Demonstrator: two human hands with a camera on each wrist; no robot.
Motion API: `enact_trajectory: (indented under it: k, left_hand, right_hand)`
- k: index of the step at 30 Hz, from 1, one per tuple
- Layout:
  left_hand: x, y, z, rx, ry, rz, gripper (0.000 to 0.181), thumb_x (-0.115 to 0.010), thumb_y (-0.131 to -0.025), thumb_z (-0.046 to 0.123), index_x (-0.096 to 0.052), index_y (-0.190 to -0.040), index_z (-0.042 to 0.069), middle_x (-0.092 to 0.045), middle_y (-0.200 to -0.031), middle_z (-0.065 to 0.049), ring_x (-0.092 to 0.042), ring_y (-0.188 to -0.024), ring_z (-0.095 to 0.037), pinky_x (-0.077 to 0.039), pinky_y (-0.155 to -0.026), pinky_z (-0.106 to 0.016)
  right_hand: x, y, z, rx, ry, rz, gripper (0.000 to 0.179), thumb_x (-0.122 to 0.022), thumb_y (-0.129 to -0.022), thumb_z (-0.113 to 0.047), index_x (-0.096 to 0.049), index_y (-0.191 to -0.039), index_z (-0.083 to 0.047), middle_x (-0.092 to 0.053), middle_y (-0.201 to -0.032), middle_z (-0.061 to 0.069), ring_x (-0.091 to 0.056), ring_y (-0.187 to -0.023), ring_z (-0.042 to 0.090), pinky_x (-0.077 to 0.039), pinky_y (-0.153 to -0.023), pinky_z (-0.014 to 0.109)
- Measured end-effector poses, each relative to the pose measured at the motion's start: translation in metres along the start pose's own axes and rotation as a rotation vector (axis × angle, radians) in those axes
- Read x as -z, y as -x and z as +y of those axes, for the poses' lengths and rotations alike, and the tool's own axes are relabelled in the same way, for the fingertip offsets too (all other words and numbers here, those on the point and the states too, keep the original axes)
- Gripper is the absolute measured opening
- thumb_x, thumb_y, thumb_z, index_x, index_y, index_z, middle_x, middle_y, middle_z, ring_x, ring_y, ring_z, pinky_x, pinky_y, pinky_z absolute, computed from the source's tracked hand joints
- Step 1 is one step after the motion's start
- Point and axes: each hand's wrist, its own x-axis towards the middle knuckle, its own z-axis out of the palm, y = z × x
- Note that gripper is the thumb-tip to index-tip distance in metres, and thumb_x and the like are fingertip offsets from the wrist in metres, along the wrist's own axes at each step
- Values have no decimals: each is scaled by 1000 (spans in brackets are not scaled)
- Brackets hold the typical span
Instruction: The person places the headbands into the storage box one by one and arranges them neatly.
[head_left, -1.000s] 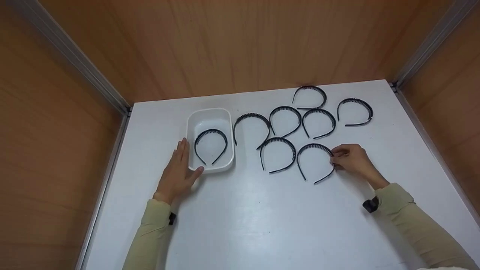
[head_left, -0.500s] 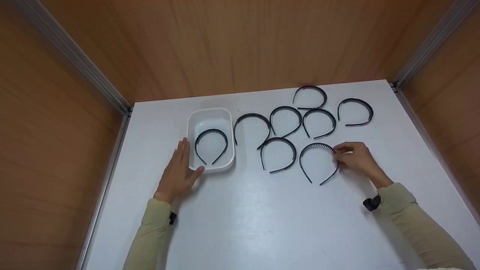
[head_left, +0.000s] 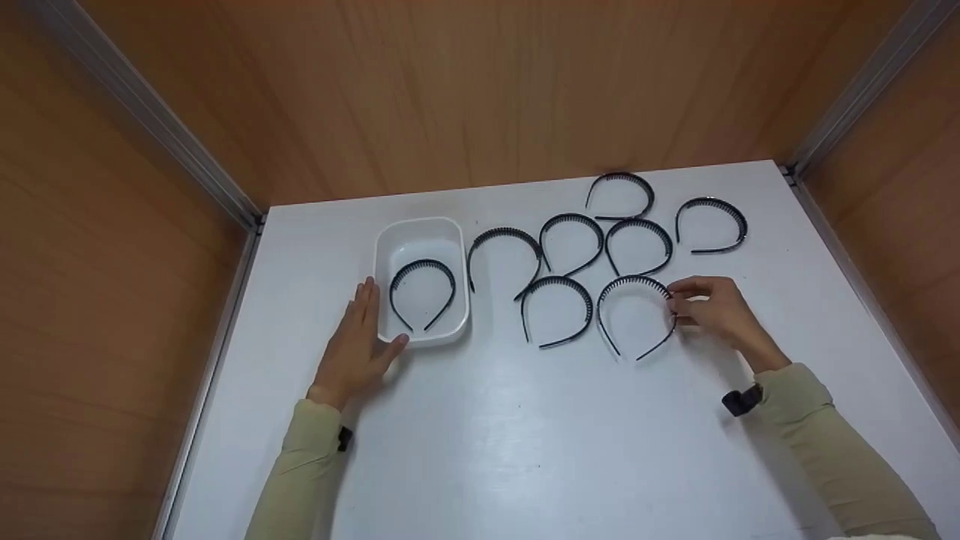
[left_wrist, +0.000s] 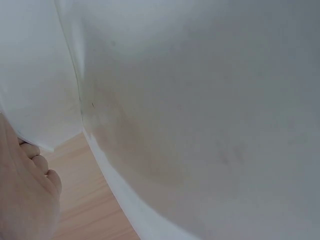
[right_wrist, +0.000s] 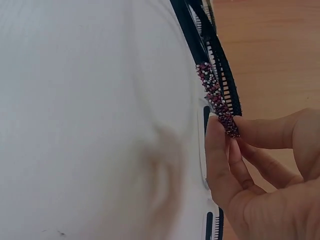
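My right hand (head_left: 712,311) pinches the right side of a black toothed headband (head_left: 634,280) between thumb and fingers. In the right wrist view, a patch of small red and white beads (right_wrist: 214,92) shows on that headband right at the fingertips. My left hand (head_left: 351,349) lies with straight fingers along the left side of a white plastic tub (head_left: 463,300), its thumb at the near rim. Inside the tub lies one black headband (head_left: 424,262). The left wrist view shows the tub's white wall (left_wrist: 35,75) beside the fingers (left_wrist: 40,162).
Several more black headbands lie on the white table (head_left: 487,435) between the tub and the right hand and behind them. One headband (head_left: 742,225) lies apart at the back right. Wooden panels (head_left: 480,90) enclose the back and both sides.
The right hand has shifted the pinched headband slightly right, then up from the table toward the back. The left hand and the tub have stayed in place.
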Motion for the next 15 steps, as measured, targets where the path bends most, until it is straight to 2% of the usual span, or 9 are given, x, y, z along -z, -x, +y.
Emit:
enact_trajectory:
  k: [6, 15]
  left_hand:
    - [0, -2, 0, -9, -6, 5, 102, -57, -104, 62, -7, -172, 5, -3, -182, -7, -3, -169, -26, -13, -138, -47]
    - [0, 1, -1, 4, -6, -7, 102, -59, -104, 61, -5, -172, 7, -2, -182, -5, -2, -169, -24, -11, -138, -45]
  right_hand:
    - [0, -1, -3, 9, -7, 18, 37, -72, -101, -7, -67, -135, 7, -69, -114, 16, -76, -87, 7, -67, -82, 26]
    - [-3, -2, -11, -12, -14, -2, 39, -74, -102, -11, -67, -137, 4, -68, -124, 21, -76, -91, 7, -66, -86, 26]
